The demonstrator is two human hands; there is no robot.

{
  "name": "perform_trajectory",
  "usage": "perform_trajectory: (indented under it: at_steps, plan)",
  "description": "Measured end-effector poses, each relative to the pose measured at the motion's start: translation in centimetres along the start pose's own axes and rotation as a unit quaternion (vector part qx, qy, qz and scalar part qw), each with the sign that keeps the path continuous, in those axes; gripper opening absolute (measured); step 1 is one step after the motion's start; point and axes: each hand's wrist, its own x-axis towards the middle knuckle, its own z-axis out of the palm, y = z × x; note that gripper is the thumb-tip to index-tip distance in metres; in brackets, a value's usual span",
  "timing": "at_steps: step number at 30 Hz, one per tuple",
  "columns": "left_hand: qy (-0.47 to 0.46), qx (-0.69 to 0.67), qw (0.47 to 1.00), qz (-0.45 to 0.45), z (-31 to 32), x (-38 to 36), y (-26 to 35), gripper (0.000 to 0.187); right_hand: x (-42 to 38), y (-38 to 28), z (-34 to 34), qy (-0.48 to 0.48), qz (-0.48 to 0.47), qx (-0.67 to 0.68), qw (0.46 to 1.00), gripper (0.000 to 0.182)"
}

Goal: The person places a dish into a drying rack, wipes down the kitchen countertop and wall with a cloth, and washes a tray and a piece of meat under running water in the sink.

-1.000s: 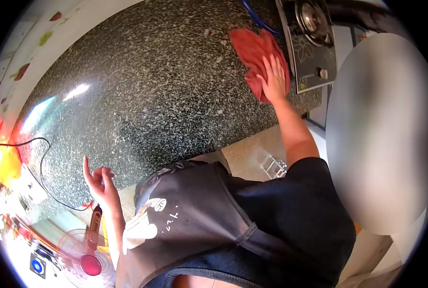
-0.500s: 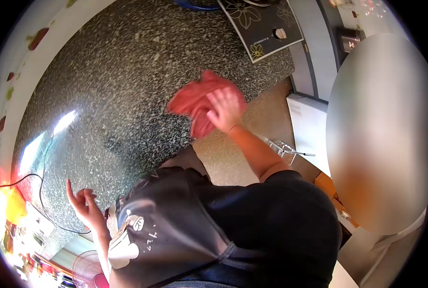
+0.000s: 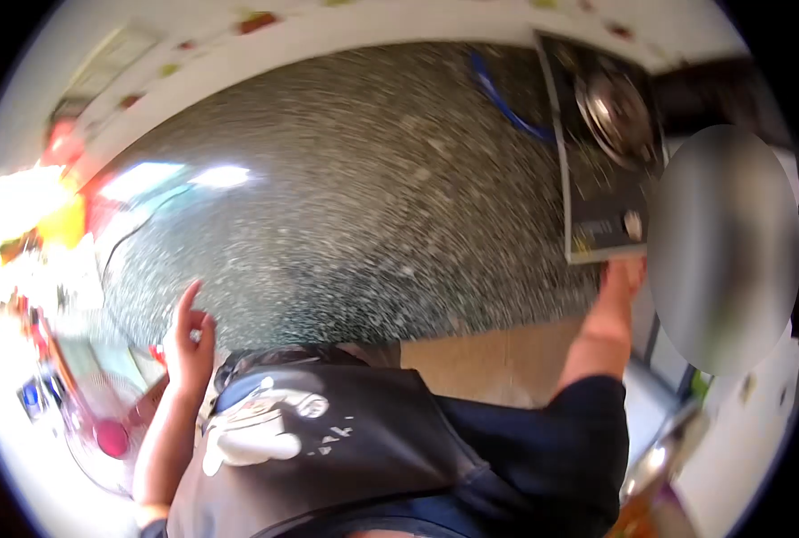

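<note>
My left hand (image 3: 190, 339) is raised at the left over the near side of the speckled dark counter (image 3: 355, 188). Its index finger points out, the others are loosely bent, and nothing is in it. At the right, my right hand (image 3: 626, 271) is at the front edge of the black stove (image 3: 601, 215). Blur and the stove edge hide most of its fingers. A little red shows beside it, too smeared to make out, and the red cloth is not clearly visible.
A metal pot or lid (image 3: 616, 112) sits on the stove, with a curved blue hose (image 3: 504, 106) to its left. A dark cable (image 3: 139, 229) crosses the counter's left end. A fan (image 3: 108, 435) stands at the lower left.
The view has swung, bringing more of the stove into sight. My right hand has gone from the red cloth's spot on the counter to the stove's front edge. My left hand remains raised.
</note>
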Motion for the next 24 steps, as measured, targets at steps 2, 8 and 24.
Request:
perform_trajectory:
  at_steps: [2,8,24]
  plan:
    - [-0.005,0.003,1.000,-0.006,-0.9,0.2,-0.4,0.057,12.9,8.9,3.9,0.043,-0.145,-0.249,0.957,0.047]
    - [0.015,0.016,0.997,-0.073,-3.7,-1.0,-2.0,0.056,2.1,11.3,4.8,0.116,-0.307,-0.544,0.773,0.057]
    - [0.040,-0.072,0.976,-0.203,-2.7,-7.6,-11.1,0.054,-32.7,-11.1,23.8,-0.160,-0.405,0.124,0.891,0.041]
